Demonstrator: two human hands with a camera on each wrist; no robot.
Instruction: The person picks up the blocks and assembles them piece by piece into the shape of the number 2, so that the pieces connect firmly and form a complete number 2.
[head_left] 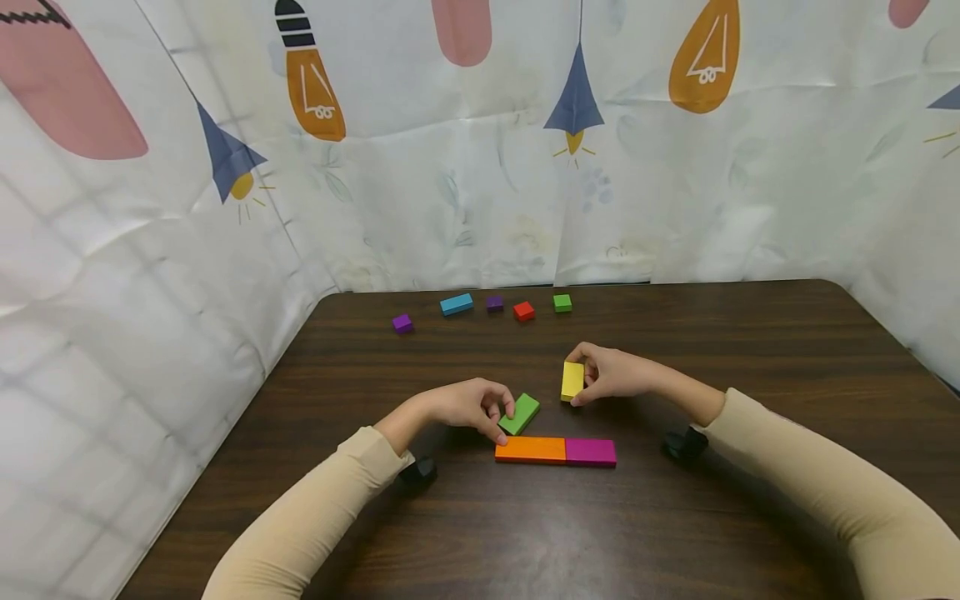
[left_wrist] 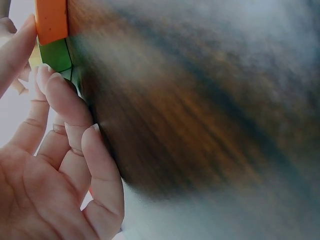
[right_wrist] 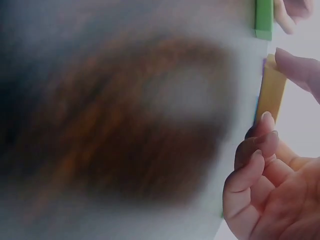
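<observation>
My left hand (head_left: 468, 404) is bent over a green block (head_left: 521, 414), fingertips on its left side and thumb down by the corner of an orange block (head_left: 530, 450). The green block lies at a slant behind the orange one. A magenta block (head_left: 590, 452) joins the orange block end to end in a straight row. My right hand (head_left: 617, 372) pinches a yellow block (head_left: 572, 381) lengthwise, thumb at the near end and fingers at the far end. In the right wrist view, the same yellow block (right_wrist: 272, 90) spans from thumb to curled fingertips.
Along the back of the dark wooden table (head_left: 750, 358) lie a purple block (head_left: 402, 323), a blue block (head_left: 457, 304), a dark purple block (head_left: 495, 304), a red block (head_left: 524, 311) and a small green block (head_left: 562, 303). A patterned white curtain (head_left: 465, 183) hangs behind.
</observation>
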